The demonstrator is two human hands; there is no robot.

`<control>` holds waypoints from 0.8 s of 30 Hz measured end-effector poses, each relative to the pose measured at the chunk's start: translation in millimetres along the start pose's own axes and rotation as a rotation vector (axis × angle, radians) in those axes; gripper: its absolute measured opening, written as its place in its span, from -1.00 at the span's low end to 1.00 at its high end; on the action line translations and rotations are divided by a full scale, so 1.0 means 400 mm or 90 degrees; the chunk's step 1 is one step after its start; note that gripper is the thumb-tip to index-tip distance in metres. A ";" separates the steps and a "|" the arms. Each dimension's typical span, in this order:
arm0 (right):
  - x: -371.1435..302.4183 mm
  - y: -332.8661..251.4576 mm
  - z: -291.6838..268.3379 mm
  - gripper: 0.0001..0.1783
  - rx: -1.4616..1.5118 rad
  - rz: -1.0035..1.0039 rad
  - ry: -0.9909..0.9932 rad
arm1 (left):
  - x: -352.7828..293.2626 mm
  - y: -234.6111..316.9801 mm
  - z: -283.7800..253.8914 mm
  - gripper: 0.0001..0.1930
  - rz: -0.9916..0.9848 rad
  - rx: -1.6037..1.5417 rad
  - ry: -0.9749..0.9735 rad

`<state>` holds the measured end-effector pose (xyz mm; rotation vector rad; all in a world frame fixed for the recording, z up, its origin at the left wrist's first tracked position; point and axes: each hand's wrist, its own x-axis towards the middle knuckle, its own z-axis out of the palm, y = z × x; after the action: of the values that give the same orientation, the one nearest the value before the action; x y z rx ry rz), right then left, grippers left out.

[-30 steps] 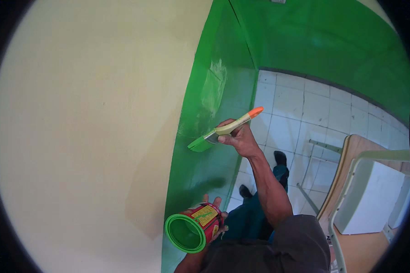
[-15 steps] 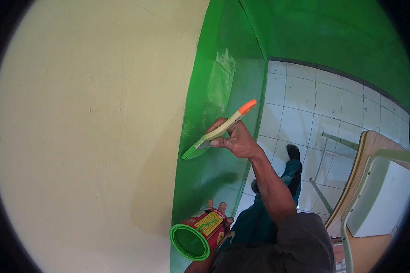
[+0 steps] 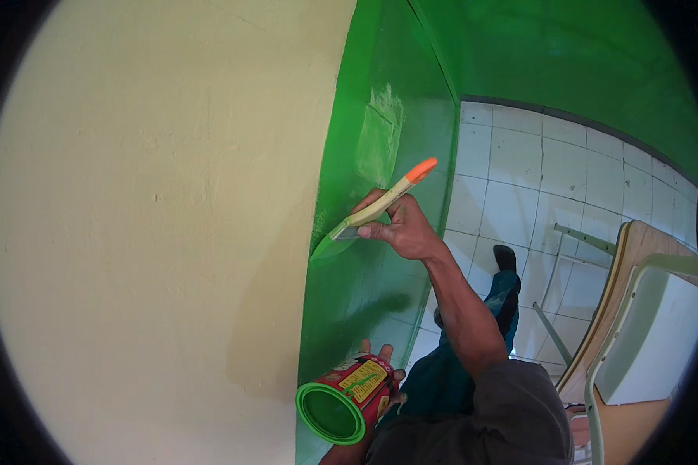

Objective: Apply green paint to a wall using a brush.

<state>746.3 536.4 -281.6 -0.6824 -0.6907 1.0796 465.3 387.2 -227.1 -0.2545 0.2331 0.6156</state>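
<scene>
The green wall (image 3: 349, 294) looks mostly coated, its pale scuffed patch (image 3: 378, 138) apparently left uncovered, as the right hand (image 3: 405, 226) grips the paintbrush (image 3: 384, 203) at that wall's cream-side edge (image 3: 326, 167) and the left hand (image 3: 386, 353) clasps the paint can (image 3: 358, 387) near it.

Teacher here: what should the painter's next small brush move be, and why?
Probably a short, steady stroke along the colour border: the right hand holds the brush with its green bristles at the green wall area's edge, and the cream area lies right beside them.
</scene>
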 end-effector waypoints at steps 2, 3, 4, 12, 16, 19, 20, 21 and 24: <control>0.007 -0.002 -0.003 -0.67 0.000 -0.015 0.011 | 0.002 -0.002 0.001 -0.30 -0.001 0.000 -0.007; 0.009 -0.004 -0.006 -0.66 -0.013 -0.014 0.012 | 0.002 -0.003 0.001 -0.30 0.001 0.007 -0.008; 0.011 -0.006 -0.010 -0.66 -0.022 -0.016 0.016 | 0.003 -0.004 0.002 -0.30 0.002 0.014 -0.009; 0.034 -0.007 -0.025 -0.64 -0.070 -0.034 0.035 | 0.005 -0.009 0.011 -0.28 0.007 0.005 -0.008; 0.046 -0.008 -0.031 -0.63 -0.063 -0.057 0.049 | 0.004 -0.016 0.020 -0.33 0.041 -0.049 0.031; 0.053 -0.012 -0.039 -0.64 -0.053 -0.055 0.068 | 0.009 -0.020 0.019 -0.33 0.034 -0.078 0.021; 0.056 -0.013 -0.042 -0.64 -0.051 -0.054 0.063 | 0.009 -0.020 0.019 -0.33 0.030 -0.075 0.011; 0.059 -0.014 -0.045 -0.64 -0.048 -0.067 0.068 | 0.010 -0.021 0.020 -0.33 0.035 -0.066 0.014; 0.070 -0.015 -0.053 -0.64 -0.051 -0.087 0.077 | 0.009 -0.023 0.025 -0.33 0.041 -0.064 0.022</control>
<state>774.8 557.4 -285.0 -0.7524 -0.6684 0.8817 474.9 385.0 -217.2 -0.3562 0.2446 0.6882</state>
